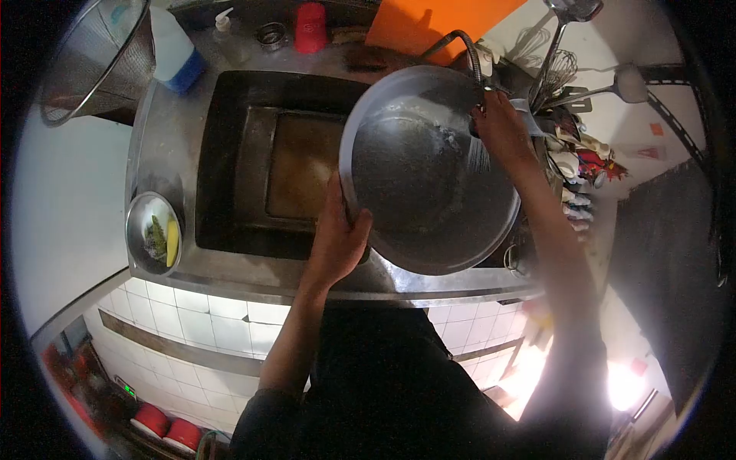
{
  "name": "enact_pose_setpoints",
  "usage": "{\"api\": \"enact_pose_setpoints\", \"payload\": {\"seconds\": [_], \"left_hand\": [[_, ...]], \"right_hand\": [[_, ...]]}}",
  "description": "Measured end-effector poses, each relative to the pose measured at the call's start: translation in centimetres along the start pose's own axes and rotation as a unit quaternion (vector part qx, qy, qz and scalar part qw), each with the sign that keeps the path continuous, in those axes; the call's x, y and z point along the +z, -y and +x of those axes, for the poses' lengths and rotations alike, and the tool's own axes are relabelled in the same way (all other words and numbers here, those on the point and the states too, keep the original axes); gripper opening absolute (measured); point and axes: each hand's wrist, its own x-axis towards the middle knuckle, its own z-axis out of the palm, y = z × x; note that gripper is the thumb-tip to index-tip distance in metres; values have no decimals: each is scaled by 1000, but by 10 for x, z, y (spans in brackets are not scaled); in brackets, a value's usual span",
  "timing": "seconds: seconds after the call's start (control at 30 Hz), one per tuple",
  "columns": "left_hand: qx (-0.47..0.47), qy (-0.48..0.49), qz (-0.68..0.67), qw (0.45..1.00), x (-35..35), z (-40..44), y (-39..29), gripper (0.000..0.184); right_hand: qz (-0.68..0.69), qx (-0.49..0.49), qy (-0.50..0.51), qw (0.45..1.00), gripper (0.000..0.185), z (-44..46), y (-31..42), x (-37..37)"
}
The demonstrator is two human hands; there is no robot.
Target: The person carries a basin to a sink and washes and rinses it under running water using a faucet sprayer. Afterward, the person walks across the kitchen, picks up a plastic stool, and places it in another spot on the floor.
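A large round metal basin is tilted over the right side of the sink, its inside facing me. My left hand is closed on the basin's left rim, with the thumb on the near side. At the basin's upper right, my right hand is wrapped around the spray head of a faucet with a flexible hose. Fine streaks of water come from below that hand into the basin. Wet, shiny patches and a little foam show on the metal. My right fingers partly hide the spray head.
The dark sink holds murky water. A small metal bowl with greens and something yellow stands left. Behind are a pump bottle, a red cup and an orange board. Whisks and other utensils crowd the right.
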Motion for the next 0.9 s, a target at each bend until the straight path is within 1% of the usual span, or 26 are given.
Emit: {"api": "enact_pose_setpoints", "payload": {"seconds": [0.07,0.2,0.33,0.4,0.43,0.5,0.57,0.6,0.67,0.73,0.8,0.83,0.87,0.9], "left_hand": [[-9,4,-21,1000,0,-1,4,64],[-25,7,-68,997,0,-3,4,65],[-8,-2,-49,999,1,-2,5,66],[-56,13,-79,995,-2,-1,-3,66],[-56,13,-78,995,-3,-2,-2,66],[-28,14,-39,999,-2,-2,0,66],[-13,13,-31,999,0,-1,8,65],[0,12,-24,1000,0,-1,11,65],[-3,10,-25,1000,0,-1,12,65],[-5,9,-26,1000,0,-2,12,65],[-14,17,-79,997,0,-2,12,65],[-14,16,-80,997,-1,-2,9,65],[-7,10,-41,999,-3,-2,5,65],[-1,5,-1,1000,-4,-2,2,65]], "right_hand": [[26,41,39,998,30,-3,10,-14],[27,24,29,999,36,-6,13,-19],[45,23,35,998,45,-7,21,-24],[58,19,33,998,48,-6,22,-24],[59,18,46,997,50,-6,19,-23],[60,17,59,996,51,-6,12,-18],[60,-23,15,998,57,-5,12,-14],[59,-25,14,998,57,-6,12,-15],[98,29,18,995,55,-17,28,-25],[89,35,12,995,56,-20,35,-25],[80,39,6,996,57,-26,44,-25],[77,10,-22,997,53,-32,51,-27],[73,-19,-49,996,49,-36,56,-28],[73,-21,-48,996,49,-39,53,-23]]}}
